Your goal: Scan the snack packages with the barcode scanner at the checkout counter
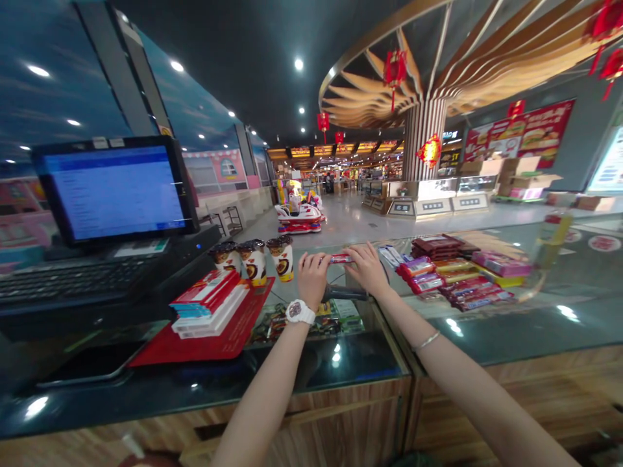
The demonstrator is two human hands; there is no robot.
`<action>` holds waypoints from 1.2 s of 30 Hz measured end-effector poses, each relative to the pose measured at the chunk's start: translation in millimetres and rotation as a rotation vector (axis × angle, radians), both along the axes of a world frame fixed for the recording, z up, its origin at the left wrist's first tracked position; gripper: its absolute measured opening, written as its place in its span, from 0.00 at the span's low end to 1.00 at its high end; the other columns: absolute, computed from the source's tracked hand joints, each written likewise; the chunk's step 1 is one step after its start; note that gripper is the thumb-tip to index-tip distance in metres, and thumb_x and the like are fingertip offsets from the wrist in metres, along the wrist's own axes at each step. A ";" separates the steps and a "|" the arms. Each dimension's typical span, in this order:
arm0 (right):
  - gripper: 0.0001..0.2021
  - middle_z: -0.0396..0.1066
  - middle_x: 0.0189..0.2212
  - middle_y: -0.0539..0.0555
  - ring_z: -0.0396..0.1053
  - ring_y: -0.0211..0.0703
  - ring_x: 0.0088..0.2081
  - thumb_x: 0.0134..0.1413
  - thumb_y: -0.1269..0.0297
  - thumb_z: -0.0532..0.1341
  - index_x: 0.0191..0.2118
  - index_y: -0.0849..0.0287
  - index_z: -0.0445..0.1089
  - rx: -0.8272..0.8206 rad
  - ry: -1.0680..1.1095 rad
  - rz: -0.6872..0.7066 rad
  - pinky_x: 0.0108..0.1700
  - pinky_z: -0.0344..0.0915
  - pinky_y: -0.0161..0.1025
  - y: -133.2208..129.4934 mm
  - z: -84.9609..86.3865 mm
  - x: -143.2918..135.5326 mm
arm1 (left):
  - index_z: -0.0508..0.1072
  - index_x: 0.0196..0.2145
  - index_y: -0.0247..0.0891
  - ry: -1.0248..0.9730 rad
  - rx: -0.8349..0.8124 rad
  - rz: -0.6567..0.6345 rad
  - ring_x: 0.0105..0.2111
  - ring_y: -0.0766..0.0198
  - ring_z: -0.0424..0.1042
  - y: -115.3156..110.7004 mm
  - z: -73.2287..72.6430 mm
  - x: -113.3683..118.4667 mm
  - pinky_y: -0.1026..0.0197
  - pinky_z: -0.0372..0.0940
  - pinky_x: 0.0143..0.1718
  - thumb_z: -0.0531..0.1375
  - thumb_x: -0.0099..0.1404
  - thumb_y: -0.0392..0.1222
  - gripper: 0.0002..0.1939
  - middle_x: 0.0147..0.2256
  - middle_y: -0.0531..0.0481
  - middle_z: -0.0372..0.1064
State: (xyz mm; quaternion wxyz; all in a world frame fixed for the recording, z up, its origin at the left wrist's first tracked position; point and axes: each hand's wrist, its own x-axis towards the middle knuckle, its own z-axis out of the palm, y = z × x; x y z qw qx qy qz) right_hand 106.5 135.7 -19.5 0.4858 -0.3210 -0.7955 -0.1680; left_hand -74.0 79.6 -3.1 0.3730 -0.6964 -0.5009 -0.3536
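Observation:
A small red wrapped bar (pixel 340 259) is held level above the glass counter, one end in each hand. My left hand (pixel 312 279), with a white watch on the wrist, has its fingers closed on the left end. The fingers of my right hand (pixel 368 270) pinch the right end. Beyond and to the right, several wrapped snack bars lie in piles: purple and red packs (pixel 422 275), red packs (pixel 479 293) and dark brown packs (pixel 438 246). Below the hands, a dark handheld device (pixel 346 293) rests on the glass, partly hidden.
At left stand a monitor (pixel 117 191) and a keyboard (pixel 73 275). Boxes (pixel 209 305) are stacked on a red sheet (pixel 219 347), near three patterned cups (pixel 254 263). A dark tablet (pixel 97 360) lies by the counter's near edge.

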 end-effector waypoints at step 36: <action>0.31 0.75 0.49 0.63 0.73 0.55 0.50 0.48 0.51 0.70 0.56 0.60 0.68 -0.502 -0.210 0.113 0.51 0.69 0.49 16.9 -28.8 21.0 | 0.75 0.48 0.44 -0.072 -0.128 0.013 0.47 0.54 0.69 1.8 -4.5 -18.2 0.49 0.59 0.56 0.56 0.68 0.36 0.13 0.46 0.47 0.75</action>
